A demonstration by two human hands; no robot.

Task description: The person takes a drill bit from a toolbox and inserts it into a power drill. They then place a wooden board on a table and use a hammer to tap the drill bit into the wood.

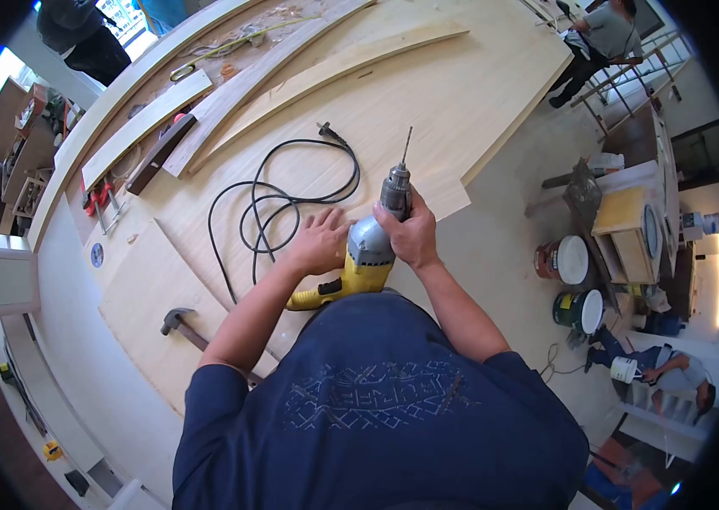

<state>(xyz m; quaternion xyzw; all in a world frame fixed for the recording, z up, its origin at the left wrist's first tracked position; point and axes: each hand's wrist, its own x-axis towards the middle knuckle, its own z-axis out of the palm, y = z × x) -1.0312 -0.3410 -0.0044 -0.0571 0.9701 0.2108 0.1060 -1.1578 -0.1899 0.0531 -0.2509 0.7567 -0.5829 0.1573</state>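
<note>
A yellow and grey power drill lies on the wooden board close to my body, its chuck and long bit pointing away from me. My right hand is wrapped round the drill just behind the chuck. Beside the drill's grey housing, my left hand rests with its fingers spread, touching or nearly touching the tool. The drill's black cable loops over the board to the left and ends in a plug. A hammer lies at the lower left.
Long wooden strips, a dark hand plane and red clamps lie at the upper left. Buckets and a wooden box stand on the floor at the right. Several people are around the room.
</note>
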